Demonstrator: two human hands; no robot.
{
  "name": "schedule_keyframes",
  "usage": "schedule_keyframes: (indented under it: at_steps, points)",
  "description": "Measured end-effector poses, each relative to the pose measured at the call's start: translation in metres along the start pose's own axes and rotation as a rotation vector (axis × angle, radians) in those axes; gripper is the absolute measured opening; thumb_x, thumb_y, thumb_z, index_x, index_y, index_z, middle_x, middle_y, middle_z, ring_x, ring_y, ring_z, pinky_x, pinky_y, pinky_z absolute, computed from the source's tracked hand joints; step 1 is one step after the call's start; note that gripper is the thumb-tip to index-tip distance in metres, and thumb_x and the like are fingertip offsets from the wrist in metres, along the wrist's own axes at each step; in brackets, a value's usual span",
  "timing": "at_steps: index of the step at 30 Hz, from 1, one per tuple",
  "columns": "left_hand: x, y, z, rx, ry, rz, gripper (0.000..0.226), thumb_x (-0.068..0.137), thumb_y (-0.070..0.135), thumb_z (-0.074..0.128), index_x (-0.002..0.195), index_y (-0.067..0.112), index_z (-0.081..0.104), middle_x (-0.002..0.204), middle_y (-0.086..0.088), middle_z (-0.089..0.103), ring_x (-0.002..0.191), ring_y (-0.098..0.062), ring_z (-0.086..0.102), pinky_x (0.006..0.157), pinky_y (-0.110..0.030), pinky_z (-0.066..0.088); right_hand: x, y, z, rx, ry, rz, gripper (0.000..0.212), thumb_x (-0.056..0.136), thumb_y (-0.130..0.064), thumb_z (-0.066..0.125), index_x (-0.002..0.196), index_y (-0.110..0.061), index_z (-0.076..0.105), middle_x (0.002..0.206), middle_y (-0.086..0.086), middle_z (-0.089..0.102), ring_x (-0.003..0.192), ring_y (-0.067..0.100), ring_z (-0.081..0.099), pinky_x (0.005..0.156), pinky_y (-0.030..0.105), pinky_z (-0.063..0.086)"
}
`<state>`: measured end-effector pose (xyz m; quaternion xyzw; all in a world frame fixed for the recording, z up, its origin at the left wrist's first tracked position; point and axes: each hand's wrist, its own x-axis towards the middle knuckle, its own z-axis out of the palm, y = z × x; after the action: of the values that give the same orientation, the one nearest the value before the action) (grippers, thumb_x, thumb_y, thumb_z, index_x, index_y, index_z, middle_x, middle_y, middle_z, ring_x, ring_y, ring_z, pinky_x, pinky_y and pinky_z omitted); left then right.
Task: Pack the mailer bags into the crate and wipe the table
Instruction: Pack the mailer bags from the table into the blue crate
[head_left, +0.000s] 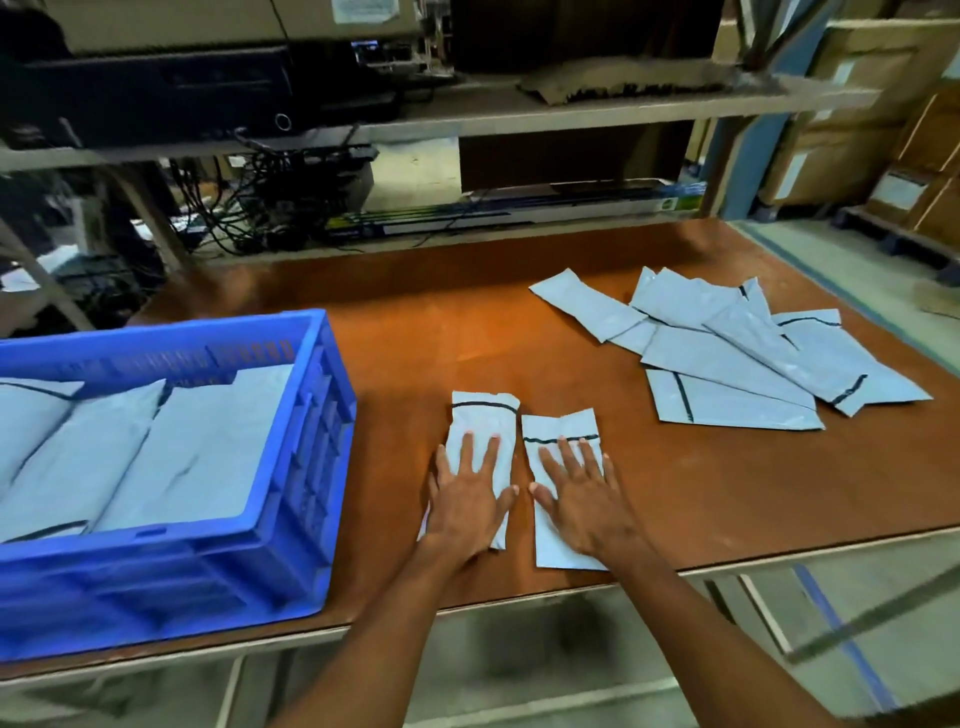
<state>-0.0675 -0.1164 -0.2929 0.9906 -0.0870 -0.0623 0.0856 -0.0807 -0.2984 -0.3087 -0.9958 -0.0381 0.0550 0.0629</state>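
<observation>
Behind my table I see a shelf (519, 111) w/ black electronics (156, 88) and tangled cables (249, 208). Cardboard boxes (841, 119) stand at right, near a blue post (748, 140).

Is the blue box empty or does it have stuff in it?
Not empty. The blue crate already holds several grey mailer bags lying flat inside.

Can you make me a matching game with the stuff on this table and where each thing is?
Things:
1. blue crate
2. loose pile of mailer bags
3. left hand
4. right hand

Places:
A. flat on the mailer bag nearer the crate
B. left side of the table
C. flat on the mailer bag farther from the crate
D. far right part of the table

Pairs: 1-B, 2-D, 3-A, 4-C
</observation>
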Motion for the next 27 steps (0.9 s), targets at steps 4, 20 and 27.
schedule_keyframes:
  at_steps: [4, 20, 27]
  points:
    - [-0.02, 0.002, -0.006, 0.038, 0.032, -0.025, 0.064, 0.101, 0.05, 0.027, 0.157, 0.03, 0.002, 0.165, -0.004, 0.002, 0.143, -0.042, 0.013, 0.117, -0.054, 0.021, -0.012, -0.001, 0.002, 0.029, 0.019, -0.073, 0.105, 0.068, -0.071, -0.035, 0.156, -0.032, 0.006, 0.164, -0.009, -0.001, 0.152, 0.019, -0.003, 0.123, 0.039, 0.0]
    - [-0.086, -0.235, -0.264, -0.009, 0.635, -0.172, 0.078, 0.08, 0.07, 0.03, 0.152, 0.044, 0.018, 0.16, -0.011, 0.018, 0.135, -0.041, 0.028, 0.111, -0.05, 0.025, 0.018, -0.289, -0.211, 0.541, 0.617, -0.514, 0.052, 0.102, -0.039, 0.027, 0.147, -0.018, 0.042, 0.153, 0.001, 0.041, 0.145, 0.018, 0.03, 0.119, 0.045, 0.02]
    - [-0.086, -0.321, -0.21, -0.004, 0.116, -0.242, 0.072, 0.097, 0.06, 0.031, 0.156, 0.033, 0.0, 0.162, -0.021, -0.005, 0.149, -0.042, -0.002, 0.117, -0.05, 0.013, 0.052, -0.392, -0.148, 0.053, 0.311, -0.423, 0.048, 0.103, -0.035, 0.029, 0.141, -0.008, 0.04, 0.148, 0.012, 0.039, 0.137, 0.034, 0.031, 0.114, 0.049, 0.024]
